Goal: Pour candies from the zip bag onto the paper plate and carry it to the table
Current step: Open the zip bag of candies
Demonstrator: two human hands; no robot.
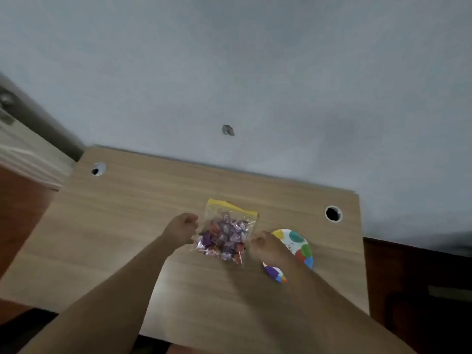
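While both curled hands grip the zip bag point(226, 232) sides, left hand point(182, 228), right hand point(265, 245), the paper plate point(300, 245) lies beside.

One light wood-grain desk point(127, 226) stands against the pale wall. It has two round cable holes, one near its far left corner point(98, 169) and one near its far right corner point(333, 213). One clear plastic zip bag with a yellow seal strip point(231, 221) lies near the middle of the desk, and the shiny purple, pink and red wrapped candies point(224, 238) in it are too many and too blurred to count. One round paper plate with coloured spots point(298, 245) sits toward the desk's right edge. Two bare hands are over the desk, the left hand point(182, 227) and the right hand point(265, 245), one at each side of the bag. One small dark mark point(228, 130) shows on the wall.
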